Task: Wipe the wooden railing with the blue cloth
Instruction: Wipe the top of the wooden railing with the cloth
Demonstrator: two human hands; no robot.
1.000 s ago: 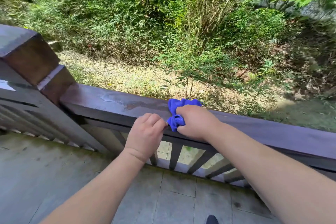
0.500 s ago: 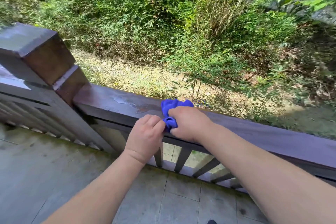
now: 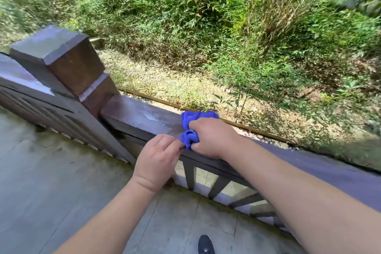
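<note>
The dark wooden railing (image 3: 142, 117) runs from a square post at the left down to the right edge of the view. A bunched blue cloth (image 3: 190, 128) lies on its top rail, pressed down under my right hand (image 3: 212, 138), which is closed over it. My left hand (image 3: 158, 156) sits just left of the cloth at the rail's near edge, fingers curled and touching the cloth's lower fold. A pale wet-looking patch shows on the rail left of the cloth.
A thick square corner post (image 3: 61, 62) stands at the left, with a second rail section (image 3: 24, 86) running off beyond it. Slats (image 3: 190, 177) hang under the rail. Grey floor tiles (image 3: 51, 181) lie below, a dark shoe tip (image 3: 206, 245) at the bottom. Bushes and grass fill the ground beyond.
Both hands and the cloth have slid left along the top rail toward the corner post. The view has shifted, bringing the post further into the picture.
</note>
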